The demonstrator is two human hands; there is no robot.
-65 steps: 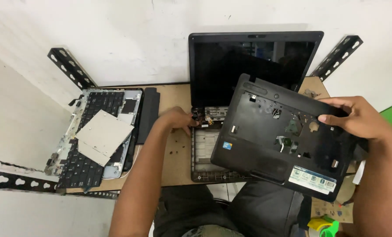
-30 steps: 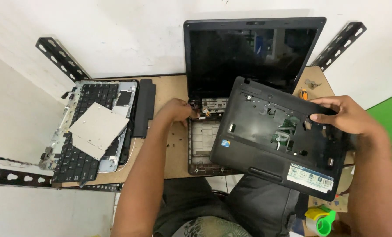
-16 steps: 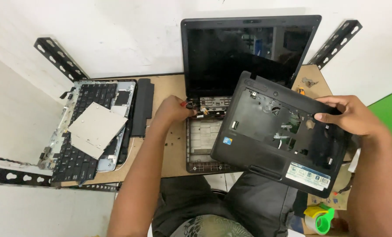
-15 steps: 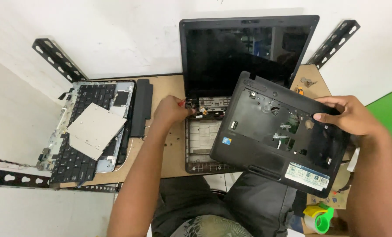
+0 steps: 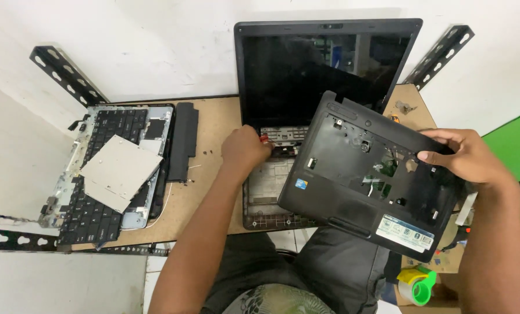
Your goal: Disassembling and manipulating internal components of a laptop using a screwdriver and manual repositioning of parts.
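Note:
A black laptop (image 5: 330,64) stands open on the small brown table (image 5: 213,128), its dark screen upright and its base (image 5: 269,186) stripped open. My right hand (image 5: 466,157) grips the far right edge of the detached black palmrest cover (image 5: 370,174), which hangs tilted above the base and my lap. My left hand (image 5: 245,151) rests with curled fingers at the left rear of the open base, near a small red part (image 5: 264,139). Whether it holds anything I cannot tell.
At the left lie a removed black keyboard (image 5: 91,192) on a grey frame, a silver optical drive (image 5: 120,171) on top, and a black battery bar (image 5: 183,139). Small screws (image 5: 205,153) dot the table. Black perforated brackets (image 5: 68,75) flank it. A green tape roll (image 5: 418,285) sits lower right.
The view has shifted slightly. My left hand has crept a little further into the rear of the open base. The right hand keeps the cover in much the same spot.

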